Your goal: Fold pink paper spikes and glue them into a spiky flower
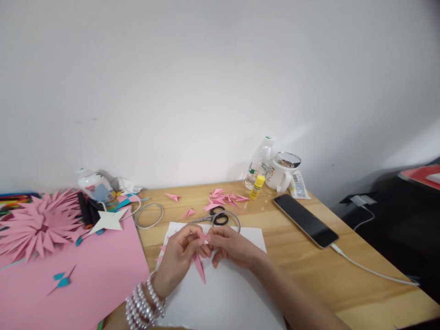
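Note:
My left hand (182,254), with strings of pearl-like beads (142,302) at the wrist, pinches a small pink folded paper piece (204,238). The fingertips of my right hand (232,245) are closed on the same piece from the other side. Below the left fingers a long pink paper point (200,270) sticks out; whether it joins the held piece is hidden. More pink tips show behind the left hand. Under both hands lies a white sheet (240,293). Just beyond them are black-handled scissors (220,216) and a metal ring (233,220).
Several pink folded pieces (220,199) lie at the back near a yellow glue stick (257,188), a bottle (259,165) and a white mug (282,174). A charging phone (305,220) lies right. On the left are pink paper (117,270) and a spiky pink paper flower (43,224).

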Demonstrator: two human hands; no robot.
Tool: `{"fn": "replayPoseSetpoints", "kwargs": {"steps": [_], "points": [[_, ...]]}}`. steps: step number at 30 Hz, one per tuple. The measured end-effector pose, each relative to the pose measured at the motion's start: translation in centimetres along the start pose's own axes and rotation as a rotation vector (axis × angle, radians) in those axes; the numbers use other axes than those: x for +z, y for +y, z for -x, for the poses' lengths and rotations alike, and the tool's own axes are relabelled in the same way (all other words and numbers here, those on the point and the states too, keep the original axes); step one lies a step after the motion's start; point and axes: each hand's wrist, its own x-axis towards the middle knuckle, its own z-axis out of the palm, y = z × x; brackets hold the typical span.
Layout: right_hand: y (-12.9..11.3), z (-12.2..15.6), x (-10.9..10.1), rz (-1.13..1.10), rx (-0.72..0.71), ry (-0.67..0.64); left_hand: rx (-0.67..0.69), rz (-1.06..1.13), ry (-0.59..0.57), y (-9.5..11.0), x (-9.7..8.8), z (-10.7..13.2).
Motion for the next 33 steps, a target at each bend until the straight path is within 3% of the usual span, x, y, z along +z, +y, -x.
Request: {"fn": "replayPoseSetpoints", "kwargs": {"steps": [2, 5, 9, 15, 19, 20, 25, 29, 33], "points": [[-0.4, 0.3, 0.1, -0.012, -0.023, -0.001, 0.226, -0.227, 0.076, 0.2, -0.1, 0.4], [-1.0, 0.8, 0.3, 0.008, -0.075, -0.030, 0.499, -0.416, 0.089, 0.3, -0.4, 0.9], [-1.5, 1.3, 0.7, 0.047, -0.106, -0.020, 0.718, -0.507, 0.085, 0.2, -0.7, 1.2], [-2.1, 1.6, 1.0, 0.160, -0.154, 0.083, 0.665, -0.590, 0.112, -0.5, -0.8, 1.4], [-2.2, 1.6, 0.9, 0.207, -0.177, 0.117, 0.923, -0.739, 0.039, -1.3, -1.4, 1.3], [-2.2, 1.6, 0.9, 0.196, -0.182, 0.114, 0.934, -0.777, 0.030, -1.4, -1.6, 1.3], [-1.8, 1.4, 0.6, 0.169, -0.208, 0.091, 0.912, -0.891, 0.014, -2.1, -2.0, 1.4], [-1.2, 0.9, 0.7, 0.250, -0.221, 0.114, 0.987, -0.950, -0.025, -2.3, -1.9, 1.2], [-0.5, 0.1, -0.3, 0.423, -0.301, 0.285, 0.887, -0.917, 0.014, -1.8, -1.8, 0.4]]}}
